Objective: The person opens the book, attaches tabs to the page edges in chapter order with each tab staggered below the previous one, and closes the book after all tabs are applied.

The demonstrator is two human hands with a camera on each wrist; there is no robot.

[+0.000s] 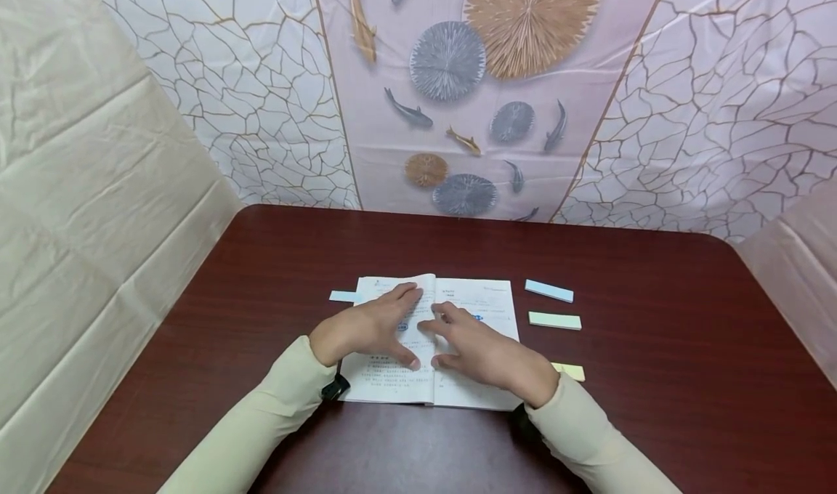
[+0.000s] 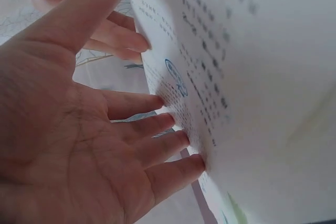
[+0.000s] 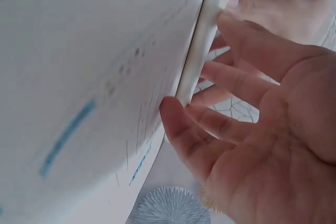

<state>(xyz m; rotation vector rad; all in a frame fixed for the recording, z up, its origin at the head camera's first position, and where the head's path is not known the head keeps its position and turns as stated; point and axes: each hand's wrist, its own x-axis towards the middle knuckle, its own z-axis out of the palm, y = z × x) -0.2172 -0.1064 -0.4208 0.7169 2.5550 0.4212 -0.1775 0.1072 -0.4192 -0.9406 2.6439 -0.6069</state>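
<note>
An open book (image 1: pixel 392 374) with printed pages lies on the table in the head view. My left hand (image 1: pixel 373 325) rests on its left page, fingers spread and fairly straight, the fingertips on the paper near the fold. On the other side of the fold my right hand (image 1: pixel 487 349) presses its fingertips along the spine, fingers slightly bent and apart. The right wrist view has these right fingers (image 3: pixel 181 135) against the rounded page edge at the fold. In the left wrist view the left fingertips (image 2: pixel 194 163) touch the printed page (image 2: pixel 184 103). A light blue sticky tab (image 1: pixel 343 296) sticks out at the book's left edge.
To the right of the book lie a blue sticky-note pad (image 1: pixel 549 290), a green pad (image 1: pixel 554 321) and a yellow pad (image 1: pixel 570 371), the last partly behind the right wrist. The dark red table (image 1: pixel 294 247) ends at a patterned cloth (image 1: pixel 275 116) behind.
</note>
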